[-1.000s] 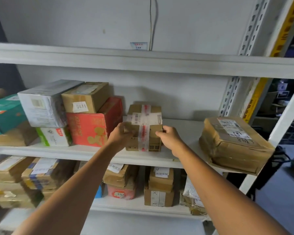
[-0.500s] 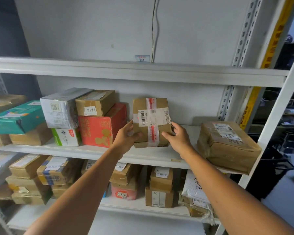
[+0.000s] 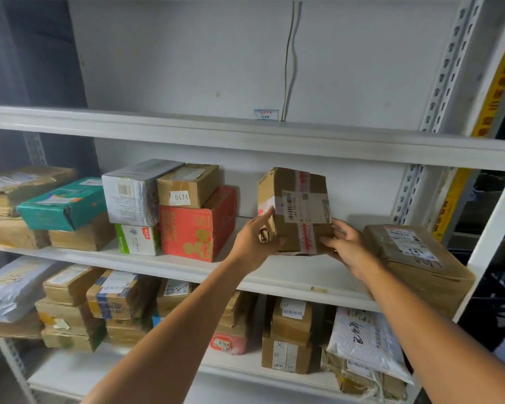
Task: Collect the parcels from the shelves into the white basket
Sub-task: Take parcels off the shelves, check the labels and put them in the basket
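A small brown cardboard parcel with red-and-white tape and a white barcode label is lifted and tilted just above the middle shelf. My left hand grips its lower left corner, thumb up along the left face. On the opposite side, my right hand holds the lower right edge with curled fingers. The white basket is out of view.
Left of the held parcel stand a red box, a brown box marked 0471, a grey-wrapped box and a teal box. A large brown parcel lies at the right. The lower shelf holds several more parcels. The upper shelf hangs above.
Both hands have lifted the small parcel off the middle shelf and tilted it; it now hangs above the shelf surface. The camera view has drifted upward.
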`<state>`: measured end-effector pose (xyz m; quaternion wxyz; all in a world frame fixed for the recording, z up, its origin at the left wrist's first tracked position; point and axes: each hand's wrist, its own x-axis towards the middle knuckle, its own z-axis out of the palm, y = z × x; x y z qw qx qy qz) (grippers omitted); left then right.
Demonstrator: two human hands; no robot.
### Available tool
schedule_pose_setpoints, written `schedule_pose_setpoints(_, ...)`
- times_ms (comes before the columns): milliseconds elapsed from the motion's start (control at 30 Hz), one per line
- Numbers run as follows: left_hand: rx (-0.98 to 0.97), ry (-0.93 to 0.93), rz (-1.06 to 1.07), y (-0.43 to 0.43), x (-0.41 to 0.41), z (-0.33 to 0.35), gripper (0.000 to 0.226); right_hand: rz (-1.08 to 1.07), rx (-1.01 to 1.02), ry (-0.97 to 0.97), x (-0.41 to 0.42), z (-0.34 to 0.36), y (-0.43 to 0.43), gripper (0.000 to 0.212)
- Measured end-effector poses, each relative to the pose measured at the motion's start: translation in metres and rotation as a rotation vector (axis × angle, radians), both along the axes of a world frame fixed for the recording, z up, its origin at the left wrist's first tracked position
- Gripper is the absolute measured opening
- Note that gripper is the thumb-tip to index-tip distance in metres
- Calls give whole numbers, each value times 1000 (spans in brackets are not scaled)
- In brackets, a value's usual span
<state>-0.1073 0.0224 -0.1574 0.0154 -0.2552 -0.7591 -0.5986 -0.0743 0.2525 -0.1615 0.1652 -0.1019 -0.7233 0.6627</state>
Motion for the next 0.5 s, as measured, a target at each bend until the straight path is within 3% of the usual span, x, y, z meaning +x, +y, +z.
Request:
schedule_pose_setpoints(267, 238, -169, 22, -15, -24, -4, 59, 40, 361, 150, 14, 10, -51, 74)
schedule_pose_setpoints(333, 255, -185, 0, -21, -29, -8, 43, 27, 511, 191, 16, 8, -64, 75)
schedule_pose_setpoints(500, 217, -216, -57, -29, -36, -16, 33, -87, 749, 227, 17, 1, -88, 76)
